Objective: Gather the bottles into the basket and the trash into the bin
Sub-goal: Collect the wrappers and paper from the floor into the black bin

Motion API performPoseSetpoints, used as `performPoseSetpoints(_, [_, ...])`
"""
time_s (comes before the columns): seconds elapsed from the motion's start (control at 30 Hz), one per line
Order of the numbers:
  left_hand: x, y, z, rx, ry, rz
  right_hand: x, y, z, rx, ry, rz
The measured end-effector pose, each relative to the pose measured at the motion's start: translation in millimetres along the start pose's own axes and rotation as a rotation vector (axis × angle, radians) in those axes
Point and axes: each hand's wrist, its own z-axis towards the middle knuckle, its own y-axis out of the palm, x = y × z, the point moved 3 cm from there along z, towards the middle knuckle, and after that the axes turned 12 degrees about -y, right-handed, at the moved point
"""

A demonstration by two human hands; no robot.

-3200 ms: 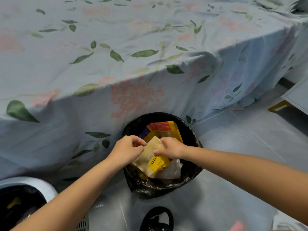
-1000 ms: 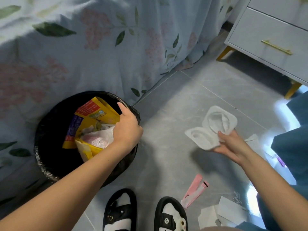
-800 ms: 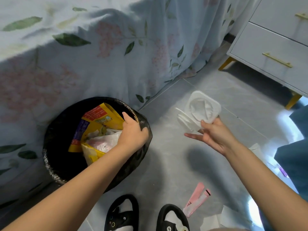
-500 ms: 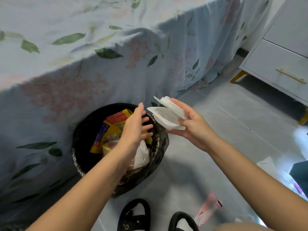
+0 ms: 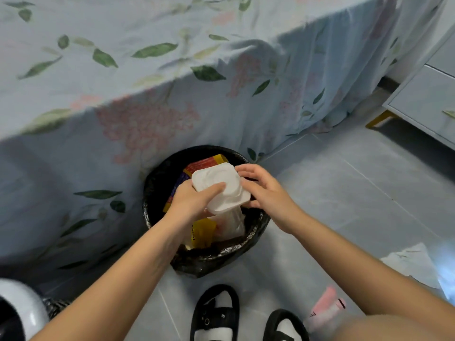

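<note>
A black-lined round bin [image 5: 157, 178] stands on the floor against the draped table, holding yellow and red wrappers [image 5: 205, 163] and a white plastic bag [image 5: 234, 225]. Over its mouth I hold a folded white plastic tray [image 5: 216, 183]. My left hand [image 5: 194, 203] grips the tray from the near left, thumb across its top. My right hand [image 5: 266, 193] touches the tray's right edge with fingers spread and only loosely bent. No bottles are in view.
The floral tablecloth [image 5: 147, 94] hangs behind the bin. Pink packets [image 5: 327, 306] and white paper [image 5: 413, 264] lie on the grey tiles at right. Black sandals [image 5: 216, 313] are below the bin, a white basket rim [image 5: 29, 308] at bottom left, a drawer cabinet [image 5: 428, 94] at right.
My right hand picked the white tray off the floor and carried it left to the bin. My left hand left the trash inside and took hold of the tray.
</note>
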Motion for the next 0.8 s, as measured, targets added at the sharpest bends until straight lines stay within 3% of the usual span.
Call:
performPoseSetpoints(0.07, [-10,-16,13,0.07,-0.015,0.086,5,-14,-6,0.082,0.003,0.052])
performPoseSetpoints(0.23, [-25,-36,42,0.146,-0.014,0.228,43,-78,-34,0.473,0.031,0.057])
performPoseSetpoints(0.4, [-32,-34,75,0.225,0.016,0.405,112,-140,-89,0.625,0.275,-0.207])
performPoseSetpoints(0.5, [-36,-28,88,0.31,0.004,0.637,154,-166,-124,0.559,0.485,-0.404])
performPoseSetpoints(0.6, [-34,-27,96,0.41,0.0,0.812,179,-177,-152,0.391,0.612,-0.565])
performPoseSetpoints(0.8, [-37,-14,93,0.541,-0.016,0.935,218,-168,-190,-0.103,0.762,-0.807])
